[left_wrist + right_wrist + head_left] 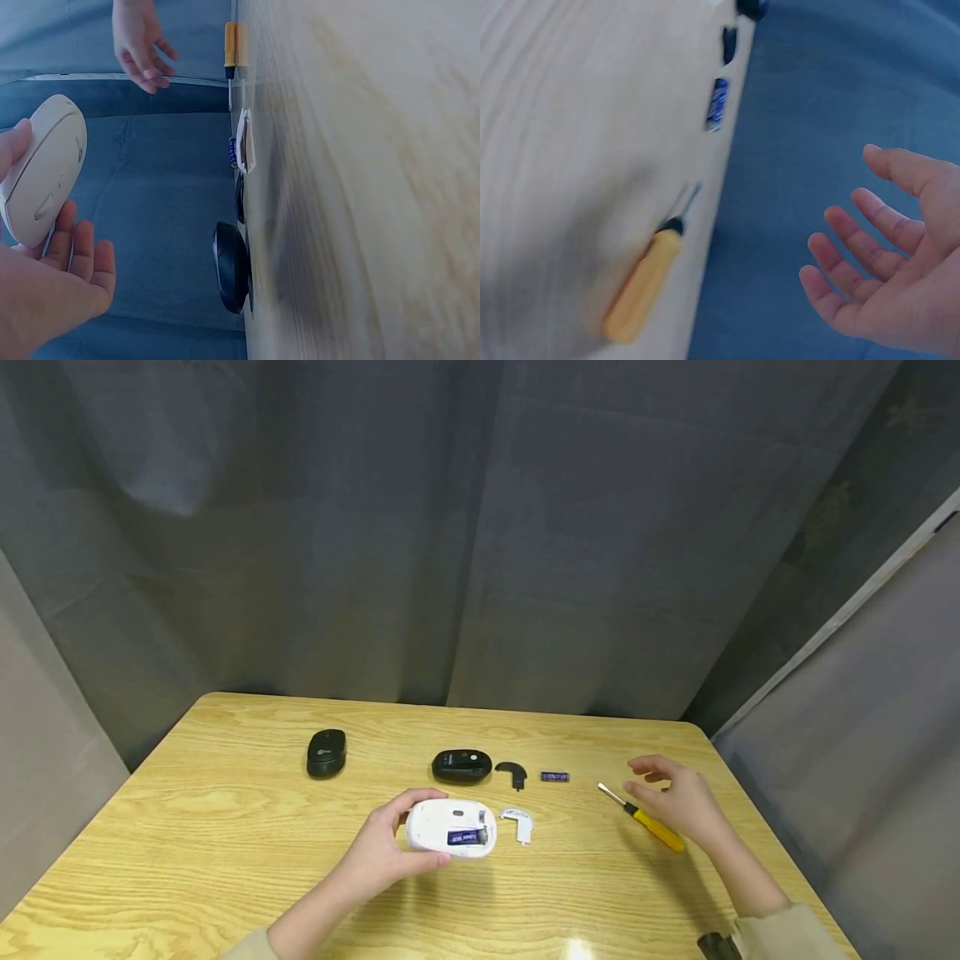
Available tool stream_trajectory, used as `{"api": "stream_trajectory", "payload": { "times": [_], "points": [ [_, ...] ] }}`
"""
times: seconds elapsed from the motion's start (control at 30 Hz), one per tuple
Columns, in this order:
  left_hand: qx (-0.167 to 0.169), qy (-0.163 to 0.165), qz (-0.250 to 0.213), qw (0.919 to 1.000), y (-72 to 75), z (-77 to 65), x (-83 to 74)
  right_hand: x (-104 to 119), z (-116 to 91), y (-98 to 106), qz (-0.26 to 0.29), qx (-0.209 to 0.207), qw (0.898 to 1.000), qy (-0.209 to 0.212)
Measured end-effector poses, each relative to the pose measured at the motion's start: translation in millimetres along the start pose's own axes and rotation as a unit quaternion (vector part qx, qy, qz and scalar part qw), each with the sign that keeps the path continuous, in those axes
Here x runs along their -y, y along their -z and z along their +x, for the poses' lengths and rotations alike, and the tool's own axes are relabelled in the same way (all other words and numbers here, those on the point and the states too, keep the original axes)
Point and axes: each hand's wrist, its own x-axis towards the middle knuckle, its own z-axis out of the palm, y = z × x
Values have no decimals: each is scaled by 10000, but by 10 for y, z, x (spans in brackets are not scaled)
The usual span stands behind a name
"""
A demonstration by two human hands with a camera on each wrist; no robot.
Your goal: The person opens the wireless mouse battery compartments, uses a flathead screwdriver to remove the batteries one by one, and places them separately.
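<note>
My left hand [382, 852] holds a white computer mouse [435, 828] above the table, thumb on the near side and fingers on the far side. The mouse's underside faces up, with its battery bay uncovered and a dark blue battery [467, 837] inside. In the left wrist view the mouse [46, 169] is seen edge-on. My right hand [686, 802] hovers over a yellow-handled screwdriver [660, 830], its fingers loosely bent and holding nothing. The right wrist view shows that hand [892, 262] apart from the screwdriver [645, 285], which lies on the table.
A white battery cover [522, 827] lies right of the held mouse. Behind it are a black cover [516, 772], a loose blue battery [555, 777] and an upturned black mouse [462, 765]. Another black mouse [326, 753] sits farther left. Grey curtains stand behind the wooden table [225, 827].
</note>
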Motion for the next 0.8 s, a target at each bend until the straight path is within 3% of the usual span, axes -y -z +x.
{"api": "stream_trajectory", "payload": {
  "times": [0.5, 0.8],
  "points": [
    [-104, 28, 30, 9999, -6, 15, -51, 654, -100, 144, 324, -555, 9957, 666],
    [-119, -100, 39, 9999, -8, 28, -67, 1025, -204, 149, 1112, -679, 9837, 1242]
  ]
}}
